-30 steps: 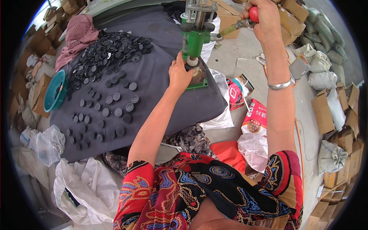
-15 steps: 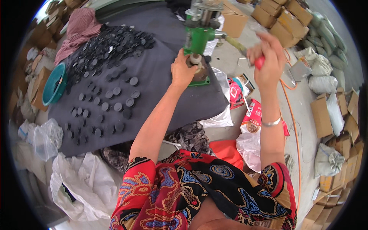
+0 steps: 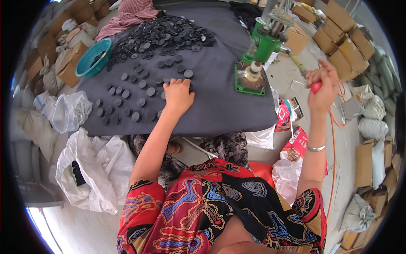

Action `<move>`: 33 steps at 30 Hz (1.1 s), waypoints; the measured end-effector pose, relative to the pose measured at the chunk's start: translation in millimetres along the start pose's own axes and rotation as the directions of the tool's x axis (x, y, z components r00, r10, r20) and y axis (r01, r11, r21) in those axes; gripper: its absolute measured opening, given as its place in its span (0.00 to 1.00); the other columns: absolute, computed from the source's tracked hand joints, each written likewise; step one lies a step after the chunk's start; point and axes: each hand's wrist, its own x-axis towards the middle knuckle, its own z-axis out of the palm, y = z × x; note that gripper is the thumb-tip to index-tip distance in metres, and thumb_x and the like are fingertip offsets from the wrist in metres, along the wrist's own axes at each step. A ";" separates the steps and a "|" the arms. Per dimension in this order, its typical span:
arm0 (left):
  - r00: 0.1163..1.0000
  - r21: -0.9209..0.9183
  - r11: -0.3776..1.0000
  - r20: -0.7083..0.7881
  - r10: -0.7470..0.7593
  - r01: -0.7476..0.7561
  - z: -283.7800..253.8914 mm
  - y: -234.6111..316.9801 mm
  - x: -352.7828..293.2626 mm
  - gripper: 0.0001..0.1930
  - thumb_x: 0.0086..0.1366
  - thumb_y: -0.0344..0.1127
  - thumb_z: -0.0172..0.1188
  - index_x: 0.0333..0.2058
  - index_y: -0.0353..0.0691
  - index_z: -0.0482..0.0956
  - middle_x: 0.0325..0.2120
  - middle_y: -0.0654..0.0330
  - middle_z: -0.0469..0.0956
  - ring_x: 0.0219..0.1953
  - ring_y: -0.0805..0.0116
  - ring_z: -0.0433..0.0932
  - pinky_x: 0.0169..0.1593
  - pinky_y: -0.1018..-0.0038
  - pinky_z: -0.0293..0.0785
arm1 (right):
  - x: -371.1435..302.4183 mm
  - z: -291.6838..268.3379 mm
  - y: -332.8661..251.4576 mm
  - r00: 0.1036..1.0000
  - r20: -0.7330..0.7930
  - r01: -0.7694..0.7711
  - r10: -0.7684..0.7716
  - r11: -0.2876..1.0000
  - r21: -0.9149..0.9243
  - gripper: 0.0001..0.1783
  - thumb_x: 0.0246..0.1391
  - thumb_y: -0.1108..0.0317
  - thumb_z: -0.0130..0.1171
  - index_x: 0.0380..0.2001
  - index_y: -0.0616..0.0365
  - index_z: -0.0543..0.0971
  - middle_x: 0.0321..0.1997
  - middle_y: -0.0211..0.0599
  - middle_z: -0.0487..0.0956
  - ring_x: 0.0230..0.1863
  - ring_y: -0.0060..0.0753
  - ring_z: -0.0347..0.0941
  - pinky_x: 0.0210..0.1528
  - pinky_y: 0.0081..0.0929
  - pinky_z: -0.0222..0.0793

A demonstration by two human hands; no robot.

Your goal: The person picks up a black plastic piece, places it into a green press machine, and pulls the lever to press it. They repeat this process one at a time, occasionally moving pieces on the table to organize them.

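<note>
My left hand (image 3: 178, 96) is down among small round black discs (image 3: 141, 102) set out in short stacks on the dark cloth. Its fingers are bent together, with the tips beside a disc; whatever they pinch is hidden. To the right stands a green hand press (image 3: 265, 46), its base plate (image 3: 249, 88) on the cloth's right part. A pale round piece (image 3: 254, 73) sits under its ram. My right hand (image 3: 323, 86) is closed round the red knob (image 3: 316, 87) at the end of the press lever (image 3: 297, 62).
A heap of black discs (image 3: 165, 36) lies at the back, beside a pink checked cloth (image 3: 129, 17) and a teal basin (image 3: 94, 59). White sacks (image 3: 91, 173) lie at lower left. Cardboard boxes (image 3: 347, 57) and an orange hose (image 3: 333, 169) are on the right.
My left hand has left the press and moved left to the discs on the cloth. My right hand stays on the lever knob. The whole view has shifted.
</note>
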 end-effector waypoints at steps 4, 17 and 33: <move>0.999 -0.028 1.000 0.053 -0.012 0.013 17.9 -7.8 -1.7 0.19 0.48 0.34 0.66 0.42 0.41 0.79 0.34 0.57 0.81 0.44 0.57 0.75 0.48 0.59 0.63 | 50.3 7.1 -10.0 0.994 -0.011 -0.107 0.108 0.993 0.053 0.14 0.55 0.76 0.46 0.42 0.71 0.74 0.21 0.33 0.69 0.20 0.25 0.64 0.31 0.29 0.69; 0.999 -0.176 0.983 0.021 -0.050 0.053 30.9 24.5 19.4 0.18 0.49 0.32 0.67 0.41 0.39 0.78 0.35 0.53 0.81 0.42 0.55 0.76 0.48 0.60 0.65 | 98.2 20.3 -16.4 0.989 -0.043 -0.146 0.144 0.988 -0.047 0.16 0.52 0.74 0.45 0.43 0.69 0.74 0.19 0.34 0.69 0.17 0.27 0.64 0.23 0.27 0.65; 0.994 -0.646 0.757 -0.104 0.045 -0.102 86.1 152.0 103.6 0.33 0.48 0.31 0.67 0.54 0.33 0.65 0.37 0.52 0.80 0.43 0.49 0.75 0.48 0.57 0.68 | 98.0 22.1 -20.7 0.990 -0.067 -0.127 0.125 0.992 -0.019 0.14 0.49 0.73 0.46 0.39 0.67 0.75 0.18 0.34 0.71 0.14 0.28 0.66 0.17 0.23 0.65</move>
